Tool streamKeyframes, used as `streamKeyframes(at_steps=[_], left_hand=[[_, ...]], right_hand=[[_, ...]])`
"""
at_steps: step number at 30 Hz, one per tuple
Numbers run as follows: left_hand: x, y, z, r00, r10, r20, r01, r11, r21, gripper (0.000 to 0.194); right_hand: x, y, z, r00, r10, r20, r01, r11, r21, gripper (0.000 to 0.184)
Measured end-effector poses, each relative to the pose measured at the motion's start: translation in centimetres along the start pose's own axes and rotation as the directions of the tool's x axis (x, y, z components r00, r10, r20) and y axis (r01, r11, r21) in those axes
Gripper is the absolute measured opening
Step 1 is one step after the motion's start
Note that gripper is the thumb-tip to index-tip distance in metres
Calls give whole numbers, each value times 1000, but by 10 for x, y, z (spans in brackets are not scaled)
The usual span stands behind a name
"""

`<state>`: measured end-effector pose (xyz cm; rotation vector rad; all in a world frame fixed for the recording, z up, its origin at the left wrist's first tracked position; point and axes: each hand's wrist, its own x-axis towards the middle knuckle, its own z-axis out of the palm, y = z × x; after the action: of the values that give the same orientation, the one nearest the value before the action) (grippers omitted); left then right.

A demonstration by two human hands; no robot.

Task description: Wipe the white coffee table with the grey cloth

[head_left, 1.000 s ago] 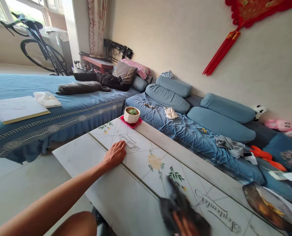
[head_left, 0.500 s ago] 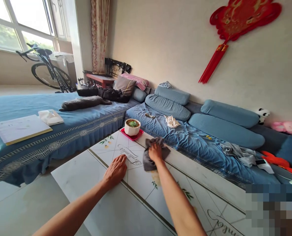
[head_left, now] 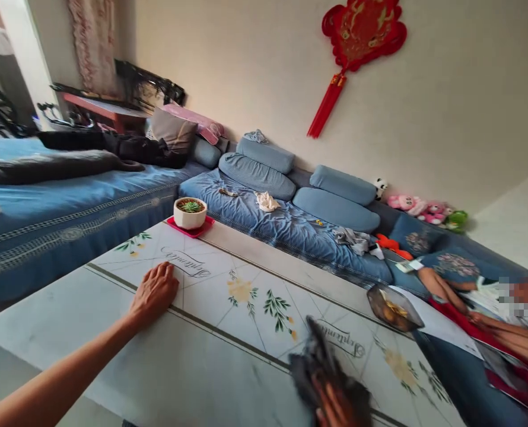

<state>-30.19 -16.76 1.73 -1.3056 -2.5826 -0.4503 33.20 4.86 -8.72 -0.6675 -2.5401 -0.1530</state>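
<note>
Right hand (head_left: 335, 404), cloth (head_left: 312, 370) nearer other person (head_left: 486, 293)

This is a lived-in room of a home, a sitting room by the look of it: a long, low sofa in rumpled blue covers (head_left: 282, 222) runs along the wall, lined with pale blue bolster cushions (head_left: 335, 209) and ending in a cluster of stuffed toys (head_left: 417, 209). A red Chinese knot with a tassel (head_left: 357, 44) hangs on the bare plaster, and a patterned curtain (head_left: 94, 41) falls at the corner. A potted succulent (head_left: 190, 212) sits on a red mat on the marble-look printed worktop (head_left: 264, 261).
</note>
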Motion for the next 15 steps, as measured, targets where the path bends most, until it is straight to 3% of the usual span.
streamKeyframes(at_steps=[2, 4, 5, 7, 9, 10, 12, 14, 15], left_hand=[[1, 3, -7, 1000, 2, 3, -2, 1000, 13, 56], [1, 7, -16, 1000, 0, 8, 0, 1000, 18, 52], [0, 9, -20, 1000, 1, 12, -1, 1000, 23, 50], [-2, 10, -27, 1000, 9, 28, -10, 999, 34, 47], [-3, 9, -30, 998, 18, 53, -20, 999, 47, 47], [-3, 7, -29, 998, 20, 64, -23, 998, 53, 47], [-2, 4, -27, 996, 25, 82, -31, 997, 73, 47], [-2, 0, -24, 995, 40, 89, -48, 994, 99, 48], [-2, -1, -23, 995, 40, 91, -49, 993, 105, 47]], right_hand=[[15, 38, -36, 963, 261, -72, -267, 959, -98, 62], [71, 38, -59, 892, 449, -59, -452, 879, -150, 67], [107, 25, -64, 855, 518, 5, -511, 845, -158, 67], [170, -23, -57, 868, 494, 50, -484, 864, -135, 59], [201, -87, -37, 894, 440, 87, -433, 897, -92, 54], [200, -121, -26, 913, 391, 114, -387, 920, -59, 53], [165, -176, -9, 957, 220, 189, -239, 967, 85, 59], [97, -199, -8, 963, 114, 246, -165, 967, 196, 66], [57, -195, -16, 957, 122, 262, -177, 963, 201, 67]])
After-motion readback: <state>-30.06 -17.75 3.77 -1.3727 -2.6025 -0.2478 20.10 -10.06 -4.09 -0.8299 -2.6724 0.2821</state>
